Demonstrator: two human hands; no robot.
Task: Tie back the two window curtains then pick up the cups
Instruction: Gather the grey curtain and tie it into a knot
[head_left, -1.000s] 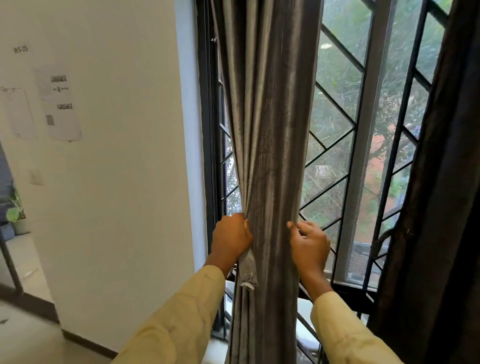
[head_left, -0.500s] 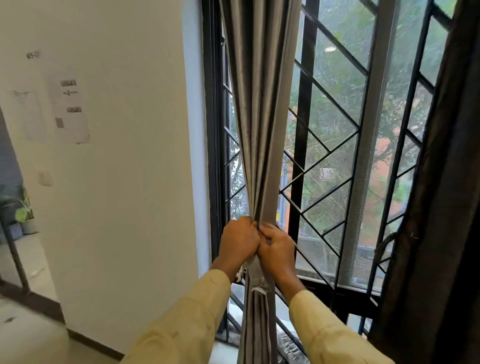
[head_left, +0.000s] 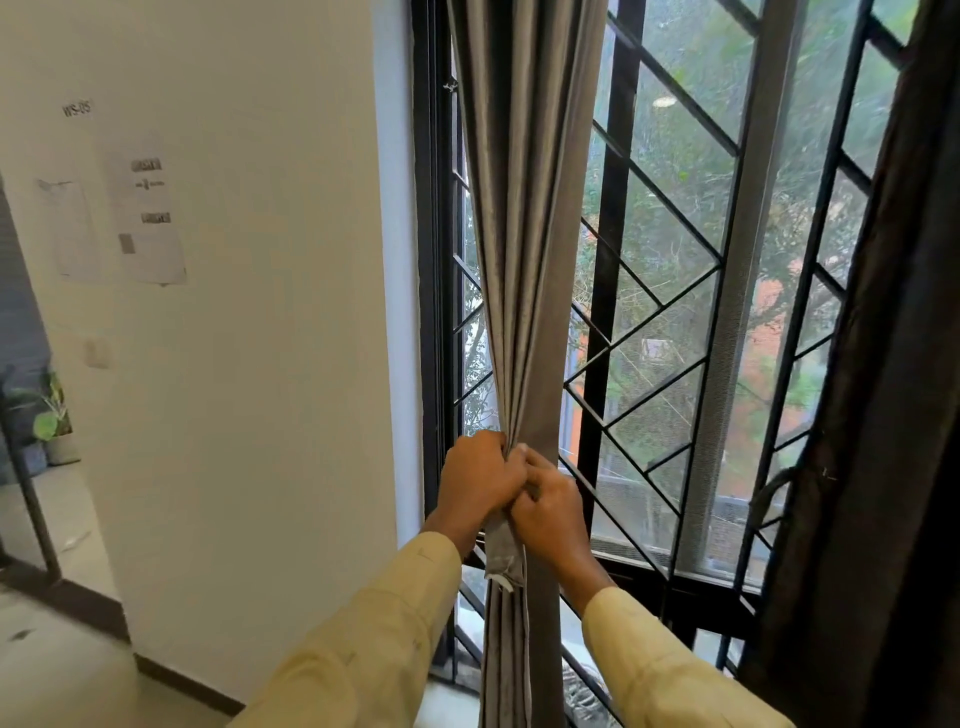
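Note:
The grey left curtain (head_left: 524, 234) hangs gathered into a narrow bunch in front of the window. My left hand (head_left: 475, 480) grips the bunch from the left and my right hand (head_left: 550, 512) grips it from the right, knuckles touching. A grey tie-back strap end (head_left: 503, 561) hangs down just below my hands. The dark right curtain (head_left: 883, 415) hangs at the right edge, with a thin tie loop (head_left: 769, 493) showing beside it. No cups are in view.
A black window grille (head_left: 670, 312) with diagonal bars stands behind the curtains. A white wall (head_left: 270, 312) with taped papers (head_left: 145, 223) is on the left. A potted plant (head_left: 52, 426) and a dark metal post (head_left: 26, 483) stand at the far left.
My hands came together around the grey curtain, squeezing it from a wide drape into a tight bunch. The window grille behind it is now exposed. Since half a second ago little has moved.

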